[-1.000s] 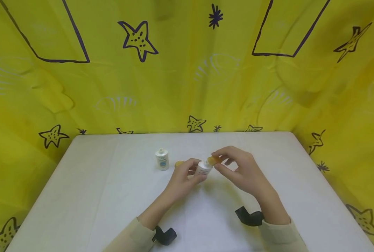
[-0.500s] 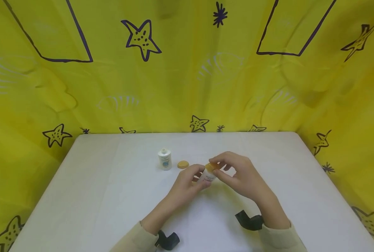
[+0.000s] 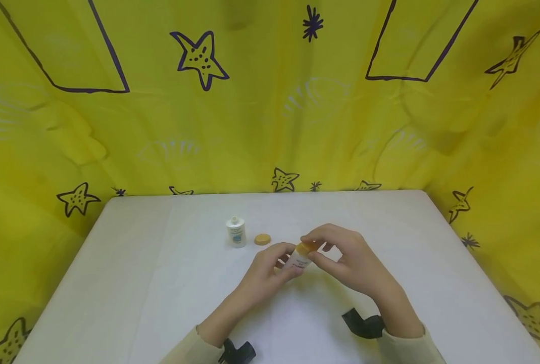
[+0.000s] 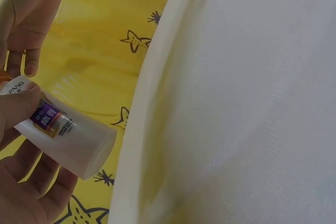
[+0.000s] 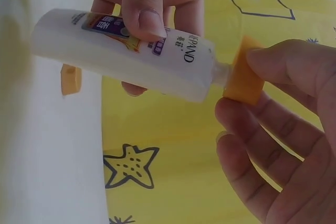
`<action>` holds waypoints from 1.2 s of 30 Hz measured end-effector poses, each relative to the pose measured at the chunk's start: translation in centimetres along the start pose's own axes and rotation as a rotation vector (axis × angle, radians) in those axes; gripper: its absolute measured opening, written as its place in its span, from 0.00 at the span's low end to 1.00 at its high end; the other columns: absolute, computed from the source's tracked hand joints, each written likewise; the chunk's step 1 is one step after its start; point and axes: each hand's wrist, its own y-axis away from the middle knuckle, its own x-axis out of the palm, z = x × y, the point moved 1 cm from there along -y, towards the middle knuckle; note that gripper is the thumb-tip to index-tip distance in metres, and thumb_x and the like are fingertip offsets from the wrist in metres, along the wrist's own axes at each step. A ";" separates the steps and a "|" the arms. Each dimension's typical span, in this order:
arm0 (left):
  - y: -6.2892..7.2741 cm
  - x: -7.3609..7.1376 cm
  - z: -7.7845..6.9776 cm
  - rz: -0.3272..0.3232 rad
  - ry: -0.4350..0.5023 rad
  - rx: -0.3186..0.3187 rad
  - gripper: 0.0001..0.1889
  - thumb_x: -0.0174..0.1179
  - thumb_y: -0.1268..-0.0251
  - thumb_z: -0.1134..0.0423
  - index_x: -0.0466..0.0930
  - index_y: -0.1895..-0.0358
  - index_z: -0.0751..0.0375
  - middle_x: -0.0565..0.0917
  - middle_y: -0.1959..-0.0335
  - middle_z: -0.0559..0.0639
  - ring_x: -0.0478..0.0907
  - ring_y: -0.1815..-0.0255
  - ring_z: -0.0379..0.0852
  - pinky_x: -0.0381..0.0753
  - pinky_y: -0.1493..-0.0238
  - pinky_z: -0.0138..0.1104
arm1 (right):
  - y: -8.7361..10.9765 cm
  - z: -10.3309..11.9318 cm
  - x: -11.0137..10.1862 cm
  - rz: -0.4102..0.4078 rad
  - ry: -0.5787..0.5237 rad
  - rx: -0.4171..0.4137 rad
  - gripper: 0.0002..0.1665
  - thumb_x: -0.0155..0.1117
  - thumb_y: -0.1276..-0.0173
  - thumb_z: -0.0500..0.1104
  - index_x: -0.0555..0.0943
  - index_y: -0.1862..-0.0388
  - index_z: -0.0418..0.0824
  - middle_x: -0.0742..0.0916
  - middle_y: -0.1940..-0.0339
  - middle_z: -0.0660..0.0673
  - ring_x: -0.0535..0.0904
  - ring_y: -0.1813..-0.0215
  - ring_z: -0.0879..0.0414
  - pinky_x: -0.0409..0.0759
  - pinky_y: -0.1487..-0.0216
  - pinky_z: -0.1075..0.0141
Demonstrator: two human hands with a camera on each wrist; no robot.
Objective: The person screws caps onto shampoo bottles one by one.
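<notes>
Gripping white btl (image 5: 121, 59) in L hand (image 3: 270, 273), w/ thumb across front & fingers curled behind. Held tilted above table (image 3: 183, 283), neck end twd R hand (image 3: 349, 258). Pinching orange cap (image 5: 245, 72) betw R thumb & fingers, right at btl's neck. Set over nozzle tip w/ bit of narrow neck showing below, per R wrist view; can't tell how firmly. Printed in purple & black on white walls; can't tell contents or fill lvl. Farther back on table, standing upright: 2nd white btl (image 3: 236, 233), w/ bare nozzle on top & small blue mark on front; can't see inside that one either. Lying just beside it, on R in head view: 2nd orange cap (image 3: 262, 239).
</notes>
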 end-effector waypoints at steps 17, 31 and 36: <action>0.2 -0.7 -0.3 -0.014 -0.010 0.040 0.17 0.68 0.36 0.60 0.80 0.45 0.52 0.85 0.54 0.40 0.79 0.54 0.37 0.82 0.54 0.32 | -0.2 0.3 -0.3 -0.011 0.004 -0.034 0.19 0.71 0.38 0.34 0.84 0.50 0.50 0.87 0.54 0.57 0.82 0.56 0.64 0.82 0.60 0.68; 0.4 -1.0 -0.8 -0.008 -0.012 0.046 0.17 0.67 0.35 0.60 0.80 0.45 0.54 0.85 0.54 0.42 0.79 0.54 0.37 0.82 0.55 0.32 | 0.0 0.3 -0.6 -0.014 -0.008 -0.035 0.20 0.70 0.39 0.31 0.84 0.50 0.49 0.87 0.55 0.56 0.82 0.55 0.64 0.82 0.59 0.70; 0.4 -1.2 -0.7 -0.011 -0.023 0.044 0.17 0.67 0.35 0.60 0.80 0.44 0.53 0.85 0.54 0.41 0.79 0.54 0.37 0.82 0.56 0.32 | -0.2 0.2 -0.5 0.000 -0.019 -0.027 0.19 0.70 0.38 0.32 0.84 0.50 0.48 0.87 0.55 0.56 0.82 0.55 0.64 0.82 0.59 0.69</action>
